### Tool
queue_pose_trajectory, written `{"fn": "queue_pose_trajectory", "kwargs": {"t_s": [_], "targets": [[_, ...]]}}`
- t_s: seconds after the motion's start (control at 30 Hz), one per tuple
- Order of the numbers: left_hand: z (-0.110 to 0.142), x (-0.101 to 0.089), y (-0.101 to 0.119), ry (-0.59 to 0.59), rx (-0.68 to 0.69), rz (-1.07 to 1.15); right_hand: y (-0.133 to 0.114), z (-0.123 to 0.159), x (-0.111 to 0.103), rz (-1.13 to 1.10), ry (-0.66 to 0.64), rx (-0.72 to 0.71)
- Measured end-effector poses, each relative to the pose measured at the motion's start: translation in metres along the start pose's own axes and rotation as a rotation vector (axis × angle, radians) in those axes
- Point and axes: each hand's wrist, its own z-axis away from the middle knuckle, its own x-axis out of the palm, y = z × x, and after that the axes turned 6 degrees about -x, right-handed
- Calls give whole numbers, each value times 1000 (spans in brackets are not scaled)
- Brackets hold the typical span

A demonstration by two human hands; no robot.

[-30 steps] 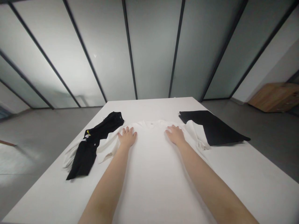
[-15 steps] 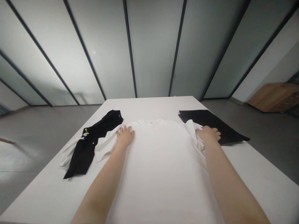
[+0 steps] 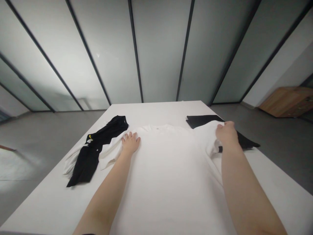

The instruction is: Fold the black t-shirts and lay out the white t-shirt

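A white T-shirt (image 3: pixel 168 166) lies spread on the white table, its neckline at the far side. My left hand (image 3: pixel 131 143) rests flat on the shirt's left shoulder area, fingers apart. The left sleeve spreads out beyond that hand, wrinkled at its edge. At the other side, my right hand (image 3: pixel 227 132) pinches the end of the right sleeve (image 3: pixel 209 132) and holds it stretched outward. Part of that sleeve is raised and overlaps a folded black garment (image 3: pixel 201 120). My right hand and forearm hide some of the black garment.
Left of the shirt lies a black garment (image 3: pixel 85 164) with yellow and white marks, over a white cloth (image 3: pixel 70 162). The table (image 3: pixel 156 112) narrows toward a frosted glass partition (image 3: pixel 158 52). A wooden cabinet (image 3: pixel 286 101) stands on the floor at right.
My right hand has moved outward and slightly away from me, drawing the bunched right sleeve out straighter over the black garment. My left hand has stayed in place.
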Motion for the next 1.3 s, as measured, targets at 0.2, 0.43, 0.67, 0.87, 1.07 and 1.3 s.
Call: {"fn": "queue_pose_trajectory", "kwargs": {"t_s": [0.2, 0.43, 0.67, 0.87, 1.07, 1.3], "targets": [[-1, 3, -1, -4, -1, -4, -18, 10, -22, -58, 84, -138], [-1, 2, -2, -6, -8, 6, -57, 53, -27, -565, -640, -227], [0, 0, 0, -5, -6, 2, -41, 27, 22, -328, -393, -227], [0, -1, 3, -29, -29, 14, -34, 51, 94, 198, -351, -581], [1, -2, 4, -18, -19, 2, -35, 72, 118, 258, -529, -710], [1, -2, 4, -6, -18, 5, -45, 75, 118, 140, -340, -696]]}}
